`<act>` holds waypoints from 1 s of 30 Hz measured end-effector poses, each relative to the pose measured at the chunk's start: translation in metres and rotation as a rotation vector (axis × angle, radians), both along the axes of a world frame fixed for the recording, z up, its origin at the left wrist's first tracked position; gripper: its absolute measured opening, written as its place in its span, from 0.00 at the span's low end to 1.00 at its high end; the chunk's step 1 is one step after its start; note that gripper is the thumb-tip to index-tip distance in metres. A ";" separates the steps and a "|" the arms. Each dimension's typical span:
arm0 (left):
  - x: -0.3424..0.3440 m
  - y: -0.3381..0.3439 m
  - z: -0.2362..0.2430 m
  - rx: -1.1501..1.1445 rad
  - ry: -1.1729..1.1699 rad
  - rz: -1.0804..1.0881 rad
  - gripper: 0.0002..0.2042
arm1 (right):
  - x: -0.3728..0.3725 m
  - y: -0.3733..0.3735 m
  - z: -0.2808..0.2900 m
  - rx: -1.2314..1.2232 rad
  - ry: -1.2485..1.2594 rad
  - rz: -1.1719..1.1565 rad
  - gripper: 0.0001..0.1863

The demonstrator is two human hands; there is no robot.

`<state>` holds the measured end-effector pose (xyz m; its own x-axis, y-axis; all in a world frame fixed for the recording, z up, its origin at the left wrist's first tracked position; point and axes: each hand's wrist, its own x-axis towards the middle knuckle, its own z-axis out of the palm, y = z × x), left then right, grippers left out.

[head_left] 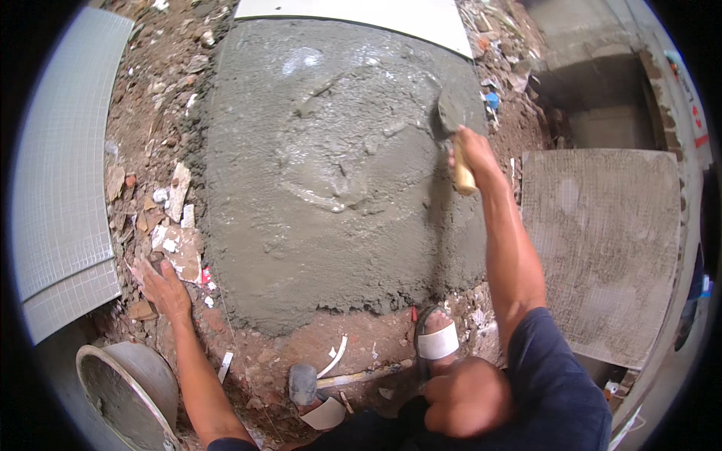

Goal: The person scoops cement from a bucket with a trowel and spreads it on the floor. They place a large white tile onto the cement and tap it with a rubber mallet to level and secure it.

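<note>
A wide bed of wet grey mortar (338, 248) fills the middle of the view, ridged and shiny in its upper part. My right hand (475, 154) is closed round the pale wooden handle of a trowel (453, 109), whose mortar-coated blade touches the bed near its right edge. Off the left edge of the bed, my left hand (162, 289) reaches over the rubble with its fingers apart and nothing in it. Close to those fingers lies a broken flat piece of tile (180, 252).
A white slab (361, 11) borders the bed's far edge. Large tiles lean at left (71, 165) and right (602, 248). A bucket with mortar residue (143, 368) stands lower left. A rubber mallet (304, 385) lies near my sandalled foot (436, 338). Rubble (169, 98) lines the sides.
</note>
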<state>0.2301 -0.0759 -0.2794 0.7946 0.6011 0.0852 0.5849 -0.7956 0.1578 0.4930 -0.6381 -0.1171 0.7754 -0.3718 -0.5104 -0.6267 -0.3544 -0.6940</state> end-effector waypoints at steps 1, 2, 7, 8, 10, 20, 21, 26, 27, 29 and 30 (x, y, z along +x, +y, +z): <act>-0.001 0.000 -0.002 0.004 0.015 0.002 0.35 | 0.011 0.020 -0.004 0.028 0.002 -0.007 0.24; -0.001 0.000 -0.003 0.014 0.001 0.000 0.35 | 0.021 0.044 -0.005 0.057 0.025 0.050 0.23; 0.000 -0.005 -0.003 0.016 -0.051 0.011 0.35 | 0.056 0.197 0.000 0.220 -0.038 0.211 0.22; 0.000 -0.007 -0.001 0.034 -0.088 -0.015 0.35 | 0.061 0.225 0.000 0.229 -0.022 0.282 0.22; 0.000 -0.009 0.002 -0.011 -0.100 -0.002 0.35 | 0.066 0.275 -0.002 0.173 0.017 0.389 0.22; -0.002 -0.007 0.000 0.001 -0.094 0.019 0.38 | 0.061 0.205 0.011 -0.839 -0.051 0.842 0.23; -0.002 -0.006 -0.002 0.015 -0.095 0.011 0.38 | 0.063 0.176 0.008 -0.872 -0.028 0.791 0.23; -0.004 0.003 -0.009 0.050 -0.115 -0.049 0.38 | 0.065 0.013 -0.004 -0.934 0.021 0.552 0.26; -0.005 0.004 -0.010 0.037 -0.128 -0.050 0.38 | 0.066 -0.015 -0.004 -0.896 0.056 0.504 0.26; -0.006 0.006 -0.013 0.026 -0.135 -0.045 0.38 | 0.061 -0.057 -0.004 -0.813 0.108 0.397 0.27; -0.006 0.008 -0.014 0.028 -0.131 -0.040 0.38 | 0.052 -0.069 -0.004 -0.625 0.105 0.329 0.26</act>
<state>0.2244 -0.0682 -0.2930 0.7987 0.5655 0.2058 0.5290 -0.8228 0.2079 0.5452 -0.7068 -0.1210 0.8564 -0.3741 -0.3560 -0.4709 -0.8486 -0.2412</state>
